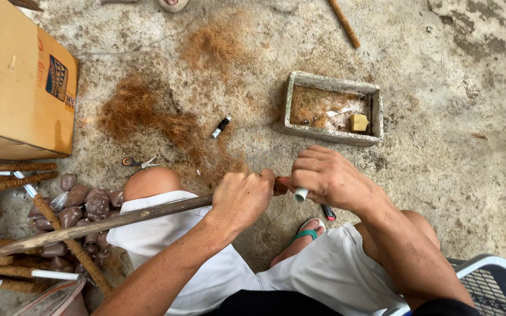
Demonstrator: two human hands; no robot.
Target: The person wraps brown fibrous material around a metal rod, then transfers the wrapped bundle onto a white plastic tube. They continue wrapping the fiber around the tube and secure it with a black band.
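The left hand is gripping a long stick closed-fisted while the right hand, fingers curled, is pinching coir and a white tube end at its tip, wrapping seemingly just begun, finished coir-wrapped poles lying left

Open concrete floor right of hands; stone tray ahead; cardboard box, wrapped sticks crowd left.

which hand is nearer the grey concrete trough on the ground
Right. The right hand is just below the grey concrete trough, holding a white tube end. The left hand grips the long stick, further left.
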